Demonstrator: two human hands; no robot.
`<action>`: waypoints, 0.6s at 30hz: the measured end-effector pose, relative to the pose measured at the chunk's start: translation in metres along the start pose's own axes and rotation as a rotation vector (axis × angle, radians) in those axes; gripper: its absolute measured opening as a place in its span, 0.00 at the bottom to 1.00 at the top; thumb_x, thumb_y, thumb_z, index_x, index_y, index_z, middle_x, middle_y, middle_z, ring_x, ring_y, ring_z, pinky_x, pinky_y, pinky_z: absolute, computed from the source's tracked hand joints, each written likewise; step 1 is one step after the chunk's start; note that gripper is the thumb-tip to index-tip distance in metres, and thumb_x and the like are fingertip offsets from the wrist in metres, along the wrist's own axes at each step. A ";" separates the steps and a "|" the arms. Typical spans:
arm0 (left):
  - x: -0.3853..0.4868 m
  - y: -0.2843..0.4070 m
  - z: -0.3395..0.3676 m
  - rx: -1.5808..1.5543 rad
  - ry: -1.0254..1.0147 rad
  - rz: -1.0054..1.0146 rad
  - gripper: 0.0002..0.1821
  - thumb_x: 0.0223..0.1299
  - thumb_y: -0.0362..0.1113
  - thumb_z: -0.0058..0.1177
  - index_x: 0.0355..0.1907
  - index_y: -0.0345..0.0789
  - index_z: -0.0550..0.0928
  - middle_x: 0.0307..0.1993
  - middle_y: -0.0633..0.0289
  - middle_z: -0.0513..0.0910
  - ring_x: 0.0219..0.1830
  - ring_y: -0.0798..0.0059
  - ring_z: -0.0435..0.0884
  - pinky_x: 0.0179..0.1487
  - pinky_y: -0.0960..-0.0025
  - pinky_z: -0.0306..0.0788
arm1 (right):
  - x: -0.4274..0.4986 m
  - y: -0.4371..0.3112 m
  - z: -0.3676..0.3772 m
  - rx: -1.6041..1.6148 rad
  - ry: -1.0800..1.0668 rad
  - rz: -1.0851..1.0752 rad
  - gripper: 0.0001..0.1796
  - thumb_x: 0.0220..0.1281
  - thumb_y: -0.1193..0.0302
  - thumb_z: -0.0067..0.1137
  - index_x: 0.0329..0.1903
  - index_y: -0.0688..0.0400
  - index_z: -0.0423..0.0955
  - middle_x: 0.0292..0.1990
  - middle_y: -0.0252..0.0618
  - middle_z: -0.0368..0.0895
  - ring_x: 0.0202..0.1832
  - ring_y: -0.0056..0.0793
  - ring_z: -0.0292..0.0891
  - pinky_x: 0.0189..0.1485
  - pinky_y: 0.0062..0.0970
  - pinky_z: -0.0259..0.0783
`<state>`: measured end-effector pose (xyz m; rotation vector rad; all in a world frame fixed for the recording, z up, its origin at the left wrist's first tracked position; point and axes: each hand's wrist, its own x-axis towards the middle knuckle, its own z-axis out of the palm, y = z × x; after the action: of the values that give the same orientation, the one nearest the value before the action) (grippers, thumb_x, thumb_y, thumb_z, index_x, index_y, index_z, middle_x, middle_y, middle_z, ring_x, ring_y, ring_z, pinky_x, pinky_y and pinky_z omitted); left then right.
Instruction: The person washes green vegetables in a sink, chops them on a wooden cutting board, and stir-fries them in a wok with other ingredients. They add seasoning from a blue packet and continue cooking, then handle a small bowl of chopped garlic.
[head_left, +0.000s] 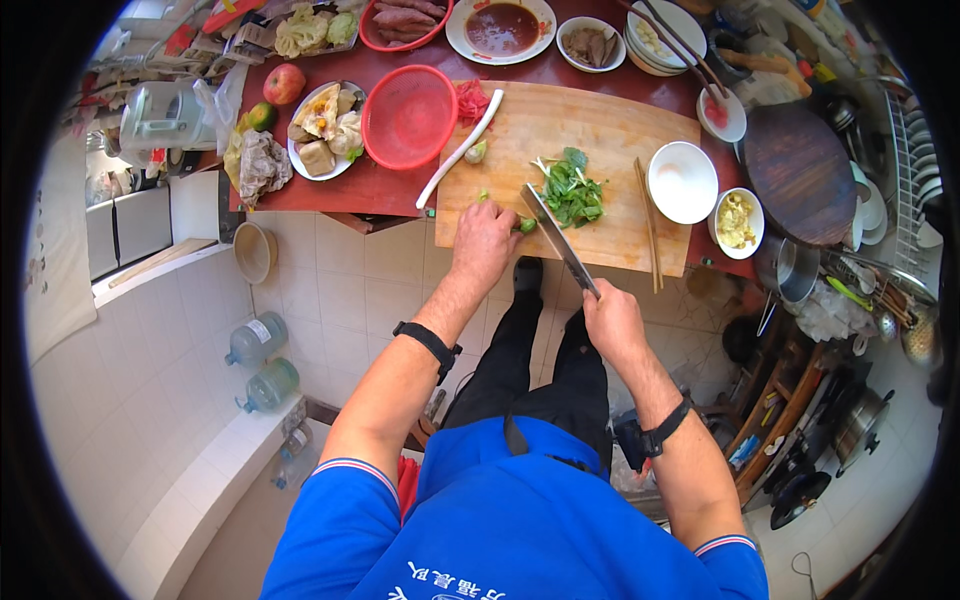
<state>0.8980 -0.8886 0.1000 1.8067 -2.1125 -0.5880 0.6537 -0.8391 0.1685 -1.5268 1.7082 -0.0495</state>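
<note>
My right hand (615, 318) grips the handle of a kitchen knife (559, 238), its broad blade slanting up and left over the wooden cutting board (600, 112). At the board's near left edge my left hand (486, 238) holds down a small green vegetable piece (527, 225), mostly hidden under the fingers. Cut leafy greens (574, 191) lie in a heap just beyond the blade. A white scallion stalk (461, 150) crosses the board's left edge, beside a small pale bulb-like piece (476, 152). Wooden chopsticks (649, 225) and a white bowl (682, 182) are at the right.
Left of the board stand a red plastic basket (409, 116) and a plate of mixed food (298, 161). A bowl of yellow food (736, 223) and a round dark wooden board (801, 174) are at the right. Beyond the board sit a plate of brown sauce (501, 30) and several bowls.
</note>
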 end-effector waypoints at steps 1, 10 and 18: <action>0.000 0.000 0.000 -0.005 -0.001 -0.007 0.13 0.53 0.34 0.73 0.41 0.39 0.86 0.40 0.55 0.81 0.48 0.52 0.79 0.54 0.51 0.74 | -0.003 -0.001 -0.002 0.022 0.008 0.007 0.10 0.73 0.68 0.58 0.47 0.60 0.82 0.35 0.59 0.86 0.42 0.63 0.84 0.47 0.55 0.79; 0.000 -0.001 0.001 0.005 0.011 -0.020 0.11 0.53 0.35 0.72 0.40 0.39 0.87 0.39 0.56 0.81 0.47 0.51 0.79 0.53 0.51 0.74 | 0.001 0.002 0.002 -0.058 -0.043 0.005 0.10 0.73 0.67 0.58 0.48 0.59 0.83 0.34 0.57 0.87 0.41 0.62 0.84 0.47 0.54 0.79; 0.000 -0.001 0.001 -0.028 0.014 -0.029 0.12 0.53 0.34 0.72 0.39 0.39 0.85 0.38 0.55 0.80 0.47 0.51 0.79 0.53 0.51 0.74 | -0.018 0.003 0.002 0.064 0.105 -0.072 0.09 0.73 0.69 0.59 0.48 0.59 0.83 0.34 0.58 0.85 0.41 0.63 0.83 0.43 0.53 0.78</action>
<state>0.8981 -0.8884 0.0992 1.8243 -2.0621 -0.6073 0.6511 -0.8223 0.1760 -1.5615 1.7166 -0.2229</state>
